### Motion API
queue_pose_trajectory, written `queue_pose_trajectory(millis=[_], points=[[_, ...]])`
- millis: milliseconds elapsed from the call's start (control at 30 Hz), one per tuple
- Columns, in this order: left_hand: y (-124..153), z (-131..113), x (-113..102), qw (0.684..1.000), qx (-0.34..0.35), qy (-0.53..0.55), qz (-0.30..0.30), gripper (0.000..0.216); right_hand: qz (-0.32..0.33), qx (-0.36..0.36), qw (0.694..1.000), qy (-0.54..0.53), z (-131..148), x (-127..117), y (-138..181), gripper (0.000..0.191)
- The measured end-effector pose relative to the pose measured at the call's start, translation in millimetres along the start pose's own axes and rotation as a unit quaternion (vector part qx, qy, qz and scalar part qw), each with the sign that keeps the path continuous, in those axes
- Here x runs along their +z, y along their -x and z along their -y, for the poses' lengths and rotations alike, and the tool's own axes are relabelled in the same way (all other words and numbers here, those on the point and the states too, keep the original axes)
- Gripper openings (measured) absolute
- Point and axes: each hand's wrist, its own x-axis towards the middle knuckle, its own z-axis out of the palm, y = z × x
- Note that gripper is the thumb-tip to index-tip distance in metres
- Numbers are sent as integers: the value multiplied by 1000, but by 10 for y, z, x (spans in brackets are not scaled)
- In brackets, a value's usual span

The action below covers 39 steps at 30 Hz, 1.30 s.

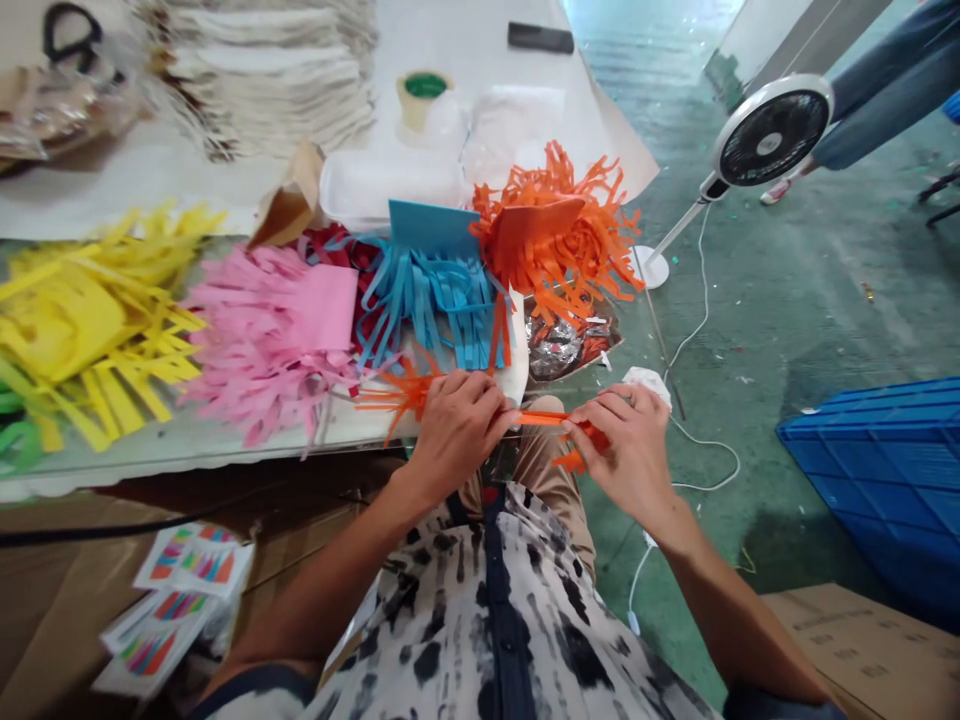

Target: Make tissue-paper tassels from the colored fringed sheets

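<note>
The orange strip (544,418) is stretched between the two hands over the lap, just off the desk's front edge, its long axis running left to right, nearly level. Its frayed end fans out leftward from the left hand (461,425) over the desk (67,470); a folded orange part hangs under the right hand (622,440). The fingers of both hands are closed on the strip, pinching it. Along the desk's front edge lie yellow (67,310), pink (270,330), blue (442,300) and orange fringes (555,240), the last nearest the right edge. Behind the blue one sits a white tray (390,185). Beside the desk's right edge, an open container (592,366) holds silvery and orange scraps. A blue crate (885,470) stands on the floor at right, near a carton (870,640) whose print is too blurred to read. Below the desk's front edge, at left, are cards (176,605) with coloured stripes; no wording on them is legible.
</note>
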Motion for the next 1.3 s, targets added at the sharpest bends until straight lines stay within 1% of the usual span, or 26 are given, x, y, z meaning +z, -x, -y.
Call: queue_pose_trajectory(millis=[133, 267, 367, 467, 500, 533, 600, 667, 733, 833, 867, 933, 1000, 1033, 1067, 1100, 1133, 1167, 1200, 1233, 1300], points=[[-28, -1, -7, 1000, -1, -10, 13, 18, 16, 21, 999, 34, 43, 9, -43, 17], [-32, -10, -10, 1000, -4, -12, 12, 17, 42, 14, 995, 89, 95, 1, -120, 19], [-34, -19, -15, 1000, -4, -16, -1, 14, 43, 14, 991, 122, 138, -19, -145, 18], [-36, -35, -8, 999, 32, -15, -39, 7, 15, 26, 991, 129, 178, -25, -111, 12], [-36, -42, -1, 997, 50, -16, -52, 6, 1, 23, 992, 124, 193, -19, -88, 15], [-36, -48, 9, 996, 70, -18, -61, 8, -12, 10, 993, 117, 207, -8, -60, 21], [-34, -49, 30, 991, 110, -23, -73, 12, -26, -33, 994, 98, 226, 26, 7, 32], [-29, -18, 39, 987, 142, -29, -72, 15, -32, -70, 993, 86, 217, 65, 80, 33], [-15, 62, 24, 986, 154, -26, -57, 15, -49, -77, 992, 87, 165, 91, 153, 30], [32, 256, -47, 990, 134, -10, -42, 15, -67, -73, 990, 96, 37, 97, 249, 35], [53, 318, -76, 992, 115, -9, -52, 14, -67, -74, 990, 97, 0, 94, 272, 36], [97, 386, -130, 994, 48, -28, -97, 14, -66, -79, 990, 101, -44, 92, 301, 38], [130, 337, -153, 985, -11, -49, -163, 16, -70, -84, 988, 107, -43, 96, 303, 37], [138, 267, -147, 982, -11, -47, -183, 19, -73, -85, 987, 111, -30, 98, 297, 36], [139, 175, -127, 982, 15, -35, -184, 23, -75, -86, 987, 114, -14, 100, 290, 35], [133, 73, -94, 984, 61, -16, -166, 25, -76, -86, 987, 117, 4, 100, 282, 33], [119, -28, -50, 985, 119, 5, -125, 26, -76, -86, 986, 118, 21, 99, 275, 33], [99, -117, 0, 984, 157, 19, -86, 25, -74, -84, 987, 119, 37, 96, 271, 32], [75, -185, 50, 983, 171, 31, -58, 23, -72, -82, 987, 119, 52, 93, 268, 31], [49, -229, 95, 984, 170, 45, -39, 21, -71, -78, 987, 117, 66, 89, 266, 30], [-3, -247, 155, 988, 135, 76, -27, 20, -71, -68, 989, 110, 95, 86, 253, 28]])
